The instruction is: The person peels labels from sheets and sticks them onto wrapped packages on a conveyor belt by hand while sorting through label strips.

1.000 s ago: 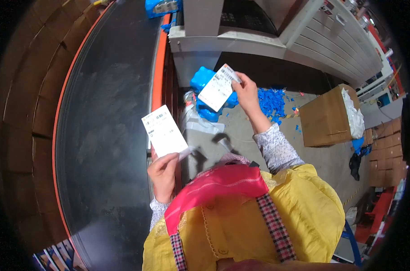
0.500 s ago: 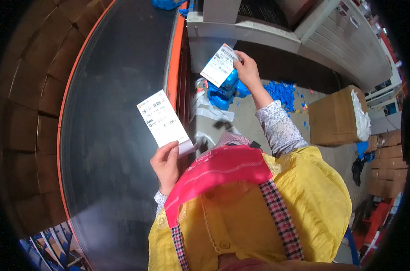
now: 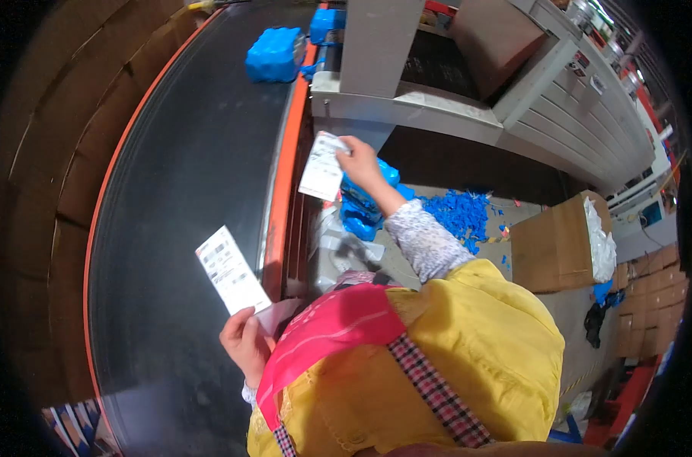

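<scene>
Over the dark conveyor belt, my left hand pinches the lower end of a white printed label. My right hand is closed on the upper right edge of a second white label, held near the belt's orange side rail. Both labels show black print and barcodes, too small to read. Behind and below the right hand, blue-wrapped packages lie on the floor.
A blue-wrapped package rests on the far part of the belt, another beside the rail. Blue scraps litter the floor by a cardboard box. A grey machine frame stands ahead; stacked cartons line the left.
My right hand has moved left with its label, towards the rail. My left hand and its label have shifted left and down, over the belt. More of the blue package on the belt shows.
</scene>
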A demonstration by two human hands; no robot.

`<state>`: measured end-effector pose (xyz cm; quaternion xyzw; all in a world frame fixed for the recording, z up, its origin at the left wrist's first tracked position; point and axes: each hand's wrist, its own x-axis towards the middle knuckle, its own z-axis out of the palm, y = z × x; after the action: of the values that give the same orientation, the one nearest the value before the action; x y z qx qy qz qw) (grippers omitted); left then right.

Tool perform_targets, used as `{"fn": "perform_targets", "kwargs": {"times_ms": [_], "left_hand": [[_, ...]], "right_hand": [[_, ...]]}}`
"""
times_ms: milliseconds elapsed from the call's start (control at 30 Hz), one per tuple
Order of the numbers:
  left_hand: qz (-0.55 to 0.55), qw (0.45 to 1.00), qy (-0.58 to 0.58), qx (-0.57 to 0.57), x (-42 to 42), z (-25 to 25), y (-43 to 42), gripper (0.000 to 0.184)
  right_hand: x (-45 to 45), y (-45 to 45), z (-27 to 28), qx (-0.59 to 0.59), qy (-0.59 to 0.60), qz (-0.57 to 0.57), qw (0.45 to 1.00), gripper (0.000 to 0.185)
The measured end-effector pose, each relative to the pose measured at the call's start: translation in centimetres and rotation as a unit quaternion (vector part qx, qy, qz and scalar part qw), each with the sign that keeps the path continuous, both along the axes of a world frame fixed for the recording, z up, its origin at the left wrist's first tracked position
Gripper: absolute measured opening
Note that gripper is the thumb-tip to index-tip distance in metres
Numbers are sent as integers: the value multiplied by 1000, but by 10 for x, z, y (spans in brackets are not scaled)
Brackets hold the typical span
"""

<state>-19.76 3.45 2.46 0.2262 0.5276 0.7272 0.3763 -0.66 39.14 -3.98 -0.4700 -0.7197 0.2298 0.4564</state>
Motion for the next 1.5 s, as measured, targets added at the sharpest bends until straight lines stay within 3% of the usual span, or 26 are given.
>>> {"fn": "perform_targets", "kwargs": {"times_ms": [67,133,167,267,333,567,600,667,767,867,900,933,1000,1067,1167,1233,1267,1333,1400,1500], "left_hand": [[76,995,49,53,-3,-21,22,14],[11,1000,-22,-7,2,-10,20,16],[46,999,-8,25,3,-24,28,16],[40,999,-11,8,11,-6,52,14],[28,999,-26,7,19,11,55,15],[87,995,-55,-7,32,13,68,20],[92,994,-54,-9,32,14,69,21],[102,993,-52,-16,32,18,69,22],[121,991,-52,-29,34,21,70,22],[131,990,-49,-21,36,12,71,23],[133,990,-54,-19,37,11,73,23],[132,989,-59,-18,39,9,74,23],[135,989,-53,-18,39,6,70,22],[135,990,-34,-14,40,4,72,22],[142,989,2,-39,40,-10,66,22],[164,984,15,-68,45,-12,73,21],[175,982,39,-52,43,-23,75,21],[182,981,54,-46,40,-27,80,19],[166,982,72,-50,33,-36,80,28],[117,983,124,-69,38,-2,98,47]], "right_hand": [[-16,15,17,-1,-23,13,1000,35],[-24,38,14,14,-23,23,999,36],[-32,48,13,19,-24,36,999,36],[-49,80,30,-28,-23,76,996,36],[-59,99,41,31,-37,97,994,37],[-159,219,63,53,-50,130,989,38],[-178,235,58,80,-62,122,987,40],[-206,252,56,28,-102,132,986,51],[-231,254,39,108,-179,134,969,67],[-214,192,76,284,-286,43,914,82],[-216,192,74,287,-316,105,898,93],[-229,207,58,221,-358,227,879,86],[-243,195,6,162,-354,274,879,83],[-242,152,15,176,-362,190,895,84],[-233,84,15,143,-323,322,878,82],[-204,25,39,36,-336,442,831,74],[-187,4,26,112,-316,474,814,64],[-156,-23,19,11,-157,589,793,52],[-117,-49,38,23,-66,525,848,37],[-76,-82,79,86,55,568,817,23]]}}
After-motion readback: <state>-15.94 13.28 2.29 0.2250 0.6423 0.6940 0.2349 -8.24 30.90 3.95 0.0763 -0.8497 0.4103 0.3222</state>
